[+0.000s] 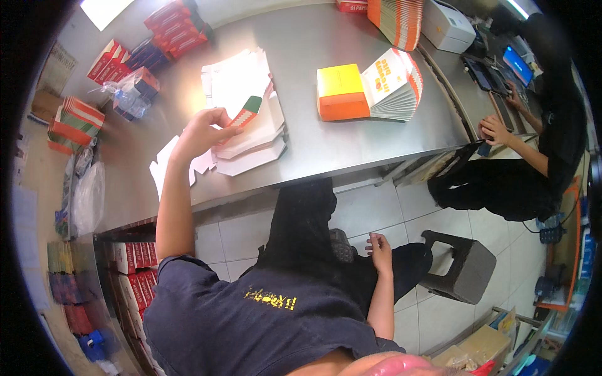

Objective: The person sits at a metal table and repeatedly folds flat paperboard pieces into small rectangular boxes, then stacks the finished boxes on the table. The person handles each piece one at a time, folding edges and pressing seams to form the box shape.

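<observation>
On the metal table lies a loose pile of white, unfolded carton blanks [235,84], some with cut flaps along their edges. My left hand [207,133] is over the pile, its thumb and fingers pinching the edge of a carton blank [249,108] with a green and orange panel. How much of that blank lies under the others is hidden. My right hand [380,252] hangs away from the table, above my dark trouser leg. Its fingers are loosely bent and apart, with nothing seen in them.
A yellow-orange box [343,94] and a fanned stack of folded cartons [396,84] stand right of the pile. Red boxes [177,28] and a plastic-wrapped pack [135,91] are far left. A dark stool [467,266] stands on the floor; a co-worker [552,125] is at right.
</observation>
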Demonstrator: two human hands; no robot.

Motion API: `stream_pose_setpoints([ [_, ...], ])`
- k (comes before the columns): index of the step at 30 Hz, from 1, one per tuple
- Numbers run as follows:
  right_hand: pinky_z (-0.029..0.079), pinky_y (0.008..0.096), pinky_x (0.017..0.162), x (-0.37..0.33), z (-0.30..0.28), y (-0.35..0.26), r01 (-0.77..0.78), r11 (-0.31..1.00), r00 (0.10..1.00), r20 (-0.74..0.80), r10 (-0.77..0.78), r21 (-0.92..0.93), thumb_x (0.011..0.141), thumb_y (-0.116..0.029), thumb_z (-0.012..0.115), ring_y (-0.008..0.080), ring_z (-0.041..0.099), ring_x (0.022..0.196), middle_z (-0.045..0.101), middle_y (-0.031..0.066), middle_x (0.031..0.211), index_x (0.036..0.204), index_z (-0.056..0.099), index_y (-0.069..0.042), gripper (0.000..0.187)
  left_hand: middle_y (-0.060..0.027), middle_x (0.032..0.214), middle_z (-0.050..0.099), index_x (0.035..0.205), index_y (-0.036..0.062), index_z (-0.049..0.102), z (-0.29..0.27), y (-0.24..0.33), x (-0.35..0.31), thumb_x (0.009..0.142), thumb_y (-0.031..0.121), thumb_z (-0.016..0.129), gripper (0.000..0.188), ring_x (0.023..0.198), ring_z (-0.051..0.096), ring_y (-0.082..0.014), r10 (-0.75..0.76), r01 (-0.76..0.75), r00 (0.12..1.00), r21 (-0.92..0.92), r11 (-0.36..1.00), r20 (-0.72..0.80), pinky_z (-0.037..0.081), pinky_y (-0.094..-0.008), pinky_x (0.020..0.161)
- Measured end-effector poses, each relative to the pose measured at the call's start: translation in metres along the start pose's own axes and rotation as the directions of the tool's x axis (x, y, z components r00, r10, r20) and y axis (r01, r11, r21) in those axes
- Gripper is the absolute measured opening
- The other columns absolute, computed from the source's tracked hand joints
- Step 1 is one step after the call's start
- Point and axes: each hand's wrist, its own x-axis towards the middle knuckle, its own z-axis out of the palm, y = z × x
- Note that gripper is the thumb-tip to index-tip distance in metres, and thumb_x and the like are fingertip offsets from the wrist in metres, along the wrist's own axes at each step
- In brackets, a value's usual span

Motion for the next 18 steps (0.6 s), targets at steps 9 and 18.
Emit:
stream_pose_setpoints([
  [9,0.055,0.0308,0.073,-0.011,0.001,-0.014,0.119,0.993,0.992,-0.037,-0.119,-0.004,0.103,-0.038,0.066,0.0168,0.072,0.088,0.072,0.0086,0.103,0.121,0.067,-0.003,0.039,-0.0131,0.095,0.073,0.095,0.0014,0.07,0.002,0.056,-0.028,0.091,0.004,0.079,0.01,0.09,0.07,-0.0214,0.445,-0.616,0.382,0.137,0.776,-0.81,0.058,-0.0366,0.08],
  [18,0.036,0.0493,0.12,-0.085,-0.075,-0.081,0.413,0.086,0.692,-0.251,-0.677,0.907,0.083,-0.086,0.054,0.0342,0.045,0.144,0.044,0.0176,0.159,0.16,0.026,0.002,0.121,0.0008,0.087,0.063,0.097,0.0185,0.078,0.225,0.155,-0.099,0.084,0.012,0.067,0.018,0.087,0.064,-0.019,0.907,-0.896,0.105,-0.357,0.264,0.408,0.05,-0.0351,0.074],
])
